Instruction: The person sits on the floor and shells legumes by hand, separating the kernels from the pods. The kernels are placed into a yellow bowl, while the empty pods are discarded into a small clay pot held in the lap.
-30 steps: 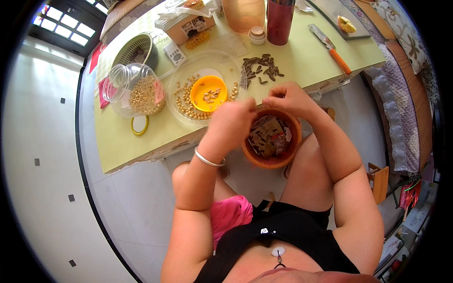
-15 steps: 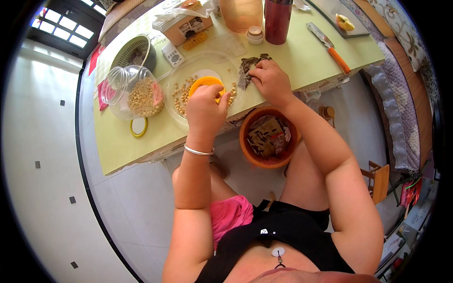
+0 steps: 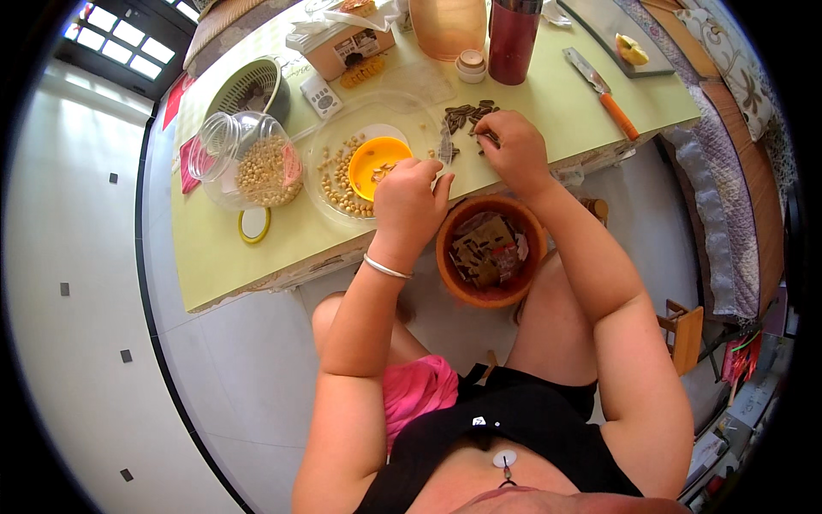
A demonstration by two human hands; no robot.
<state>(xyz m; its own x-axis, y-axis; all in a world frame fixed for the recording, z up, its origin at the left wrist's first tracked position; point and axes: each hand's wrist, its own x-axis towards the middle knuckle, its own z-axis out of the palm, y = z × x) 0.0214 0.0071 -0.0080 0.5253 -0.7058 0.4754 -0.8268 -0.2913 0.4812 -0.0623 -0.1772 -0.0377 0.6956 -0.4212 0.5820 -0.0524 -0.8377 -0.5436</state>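
Observation:
My right hand [image 3: 516, 147] is at the near right edge of a loose pile of dark striped sunflower seeds [image 3: 462, 118]. Its thumb and forefinger pinch together around what looks like one seed. My left hand [image 3: 406, 201], with fingers curled and the thumb close to them, hovers beside a yellow bowl [image 3: 366, 158]; whatever it may hold is hidden. A few pale kernels [image 3: 382, 172] lie in the bowl. Round yellowish beans [image 3: 342, 195] surround the bowl on a clear round plastic tray [image 3: 318, 128].
Left of the tray, a clear jar [image 3: 261, 171] of beans lies tipped beside a yellow-rimmed lid [image 3: 254, 224]. An orange-handled knife [image 3: 604, 96] and a dark red flask [image 3: 514, 43] occupy the far side. Below the table edge stands an orange-brown bin [image 3: 443, 257] holding scraps.
My left hand has moved right and nearer, off the yellow bowl, so the kernels inside show. The right hand has shifted slightly right, exposing more of the seed pile.

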